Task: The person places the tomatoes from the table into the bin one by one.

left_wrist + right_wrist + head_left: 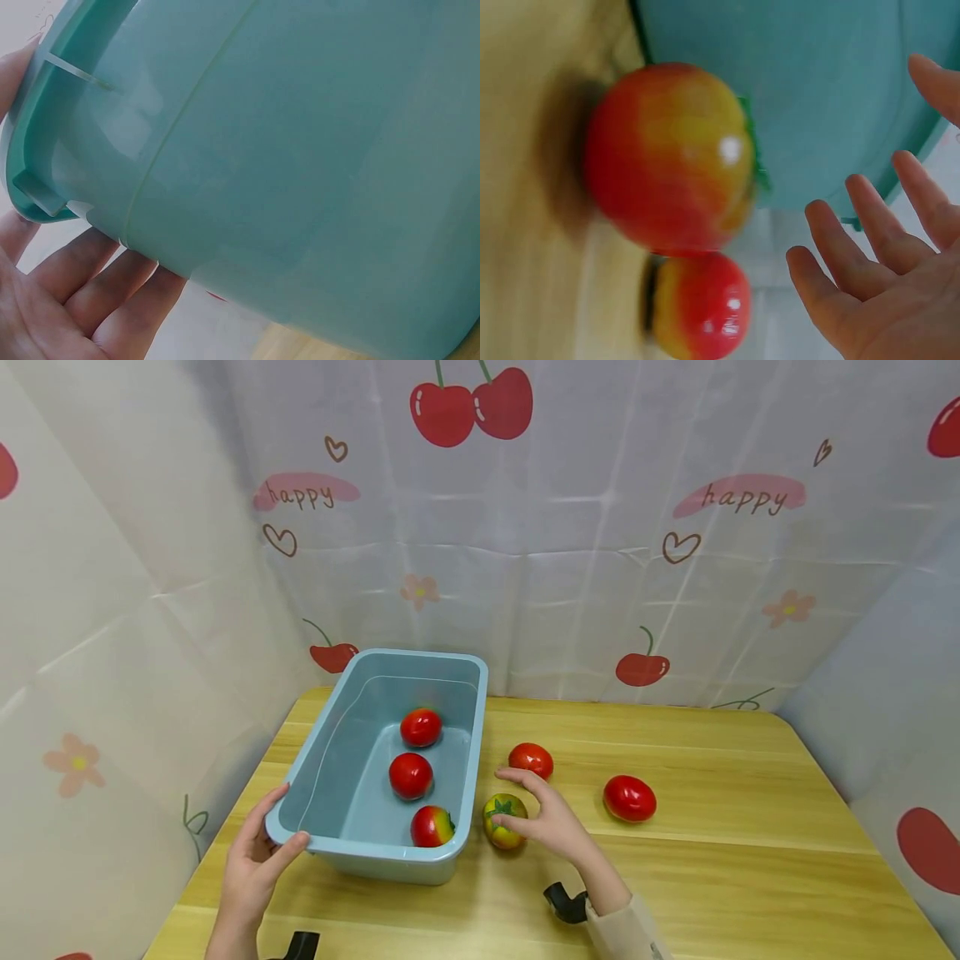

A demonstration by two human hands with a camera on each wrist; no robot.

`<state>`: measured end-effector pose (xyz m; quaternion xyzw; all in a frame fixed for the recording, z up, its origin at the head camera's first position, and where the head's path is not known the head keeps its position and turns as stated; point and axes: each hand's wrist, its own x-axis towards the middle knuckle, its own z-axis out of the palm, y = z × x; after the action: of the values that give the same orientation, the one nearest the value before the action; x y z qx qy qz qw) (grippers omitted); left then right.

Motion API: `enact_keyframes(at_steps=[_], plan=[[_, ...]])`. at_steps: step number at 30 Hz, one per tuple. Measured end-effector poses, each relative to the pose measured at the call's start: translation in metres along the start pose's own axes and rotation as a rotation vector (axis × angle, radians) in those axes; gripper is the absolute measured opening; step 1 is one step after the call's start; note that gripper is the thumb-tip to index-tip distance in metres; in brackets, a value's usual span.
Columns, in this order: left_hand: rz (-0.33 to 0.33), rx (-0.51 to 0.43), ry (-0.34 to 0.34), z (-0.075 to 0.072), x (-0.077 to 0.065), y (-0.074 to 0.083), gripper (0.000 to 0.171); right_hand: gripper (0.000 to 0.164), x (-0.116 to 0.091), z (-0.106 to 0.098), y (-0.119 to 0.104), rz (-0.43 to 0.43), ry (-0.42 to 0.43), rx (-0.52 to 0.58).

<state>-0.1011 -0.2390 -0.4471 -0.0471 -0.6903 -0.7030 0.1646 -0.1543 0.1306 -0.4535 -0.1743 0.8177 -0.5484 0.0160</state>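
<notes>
In the head view my left hand (251,860) grips the near left corner of a light blue plastic bin (375,852). The left wrist view shows its fingers (124,296) against the bin's outer wall. Three red toy tomatoes lie inside: one at the back (421,727), one in the middle (411,776), and one with a yellow-green end (432,827) near the front. My right hand (555,827) hovers with spread fingers over a yellow-green topped tomato (504,835) beside the bin. In the right wrist view, that tomato (671,157) stands apart from the fingers.
Behind the right hand sits another red tomato (531,759), and a further one (630,798) lies to the right on the wooden table (720,868). A printed curtain (570,568) encloses the table at the back and sides.
</notes>
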Motion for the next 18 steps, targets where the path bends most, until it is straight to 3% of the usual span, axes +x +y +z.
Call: enact_keyframes(at_steps=[10, 18], plan=[[-0.007, -0.003, 0.000, 0.000, 0.000, 0.000, 0.063, 0.056, -0.005, 0.010, 0.023, 0.011, -0.035, 0.005], [-0.003, -0.008, 0.000, 0.000, 0.000, -0.001, 0.063, 0.056, -0.006, 0.015, 0.033, 0.036, -0.004, -0.015]])
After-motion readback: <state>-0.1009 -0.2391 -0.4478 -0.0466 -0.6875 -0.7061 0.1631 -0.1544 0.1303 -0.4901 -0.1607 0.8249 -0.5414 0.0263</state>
